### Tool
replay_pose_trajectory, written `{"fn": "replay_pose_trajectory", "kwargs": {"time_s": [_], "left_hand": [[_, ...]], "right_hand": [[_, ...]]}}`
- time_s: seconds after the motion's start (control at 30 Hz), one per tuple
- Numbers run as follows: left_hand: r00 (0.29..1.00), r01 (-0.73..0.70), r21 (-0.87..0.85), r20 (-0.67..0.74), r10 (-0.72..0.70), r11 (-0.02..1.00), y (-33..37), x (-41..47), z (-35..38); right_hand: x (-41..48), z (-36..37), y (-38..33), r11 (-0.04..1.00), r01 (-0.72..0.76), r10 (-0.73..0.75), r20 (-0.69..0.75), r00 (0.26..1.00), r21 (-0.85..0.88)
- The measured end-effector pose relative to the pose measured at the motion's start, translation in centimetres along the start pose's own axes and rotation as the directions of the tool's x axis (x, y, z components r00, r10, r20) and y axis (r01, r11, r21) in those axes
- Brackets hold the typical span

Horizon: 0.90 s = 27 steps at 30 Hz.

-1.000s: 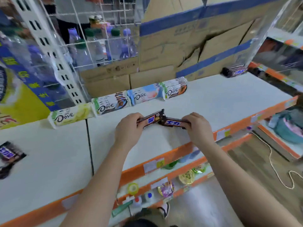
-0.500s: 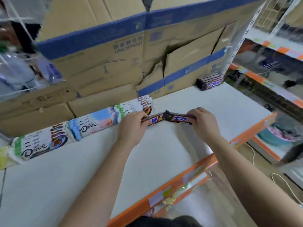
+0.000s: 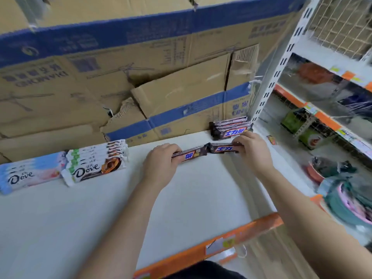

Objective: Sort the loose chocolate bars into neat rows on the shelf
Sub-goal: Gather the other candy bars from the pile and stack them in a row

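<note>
Dove rows (image 3: pixel 96 158) are lying well left of the stacked brown bars (image 3: pixel 231 127), the left hand (image 3: pixel 161 164) is gripping one loose bar (image 3: pixel 191 155) nearer them, and the right hand (image 3: pixel 253 152) is gripping a second bar (image 3: pixel 223 148) just before them, ends touching.

Shop, price-tagged shelf (image 3: pixel 201 251), stacked Dove bars (image 3: pixel 94 164)

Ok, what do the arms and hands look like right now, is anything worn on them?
Nothing is worn. The left hand and right hand have no gloves, and no rings or watch show. The left forearm and right forearm are uncovered to the frame edge, with no sleeves, bands or markings in view.
</note>
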<state>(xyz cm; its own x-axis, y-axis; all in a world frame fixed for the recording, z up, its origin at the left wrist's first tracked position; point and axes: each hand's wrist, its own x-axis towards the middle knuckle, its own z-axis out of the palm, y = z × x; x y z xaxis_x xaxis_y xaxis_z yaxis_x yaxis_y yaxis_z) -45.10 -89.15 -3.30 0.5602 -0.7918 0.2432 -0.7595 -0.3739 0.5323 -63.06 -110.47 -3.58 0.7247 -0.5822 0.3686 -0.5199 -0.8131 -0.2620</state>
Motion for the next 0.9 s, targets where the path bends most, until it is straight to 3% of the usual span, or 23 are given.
{"fn": "replay_pose_trajectory", "kwargs": {"time_s": [0.27, 0.57, 0.7, 0.9], "left_hand": [[0.986, 0.145, -0.016, -0.078, -0.146, 0.989, 5.8, 1.0, 3.9], [0.975, 0.204, 0.031, -0.100, -0.200, 0.978, 8.5, 0.8, 5.2], [0.971, 0.201, -0.006, -0.135, -0.200, 0.980, 9.4, 1.4, 6.0], [0.984, 0.155, -0.048, -0.079, -0.159, 0.987, 11.0, 4.3, 8.4]], "right_hand": [[4.3, -0.1, 6.1, 0.992, 0.129, -0.129, 0.008, 0.992, 0.003], [5.5, 0.7, 7.5, 0.989, 0.140, -0.137, -0.048, 0.989, 0.051], [4.5, 0.0, 7.8, 0.966, 0.203, -0.197, -0.054, 0.979, 0.161], [0.6, -1.2, 9.1, 0.932, 0.266, -0.299, 0.108, 0.948, 0.247]]}}
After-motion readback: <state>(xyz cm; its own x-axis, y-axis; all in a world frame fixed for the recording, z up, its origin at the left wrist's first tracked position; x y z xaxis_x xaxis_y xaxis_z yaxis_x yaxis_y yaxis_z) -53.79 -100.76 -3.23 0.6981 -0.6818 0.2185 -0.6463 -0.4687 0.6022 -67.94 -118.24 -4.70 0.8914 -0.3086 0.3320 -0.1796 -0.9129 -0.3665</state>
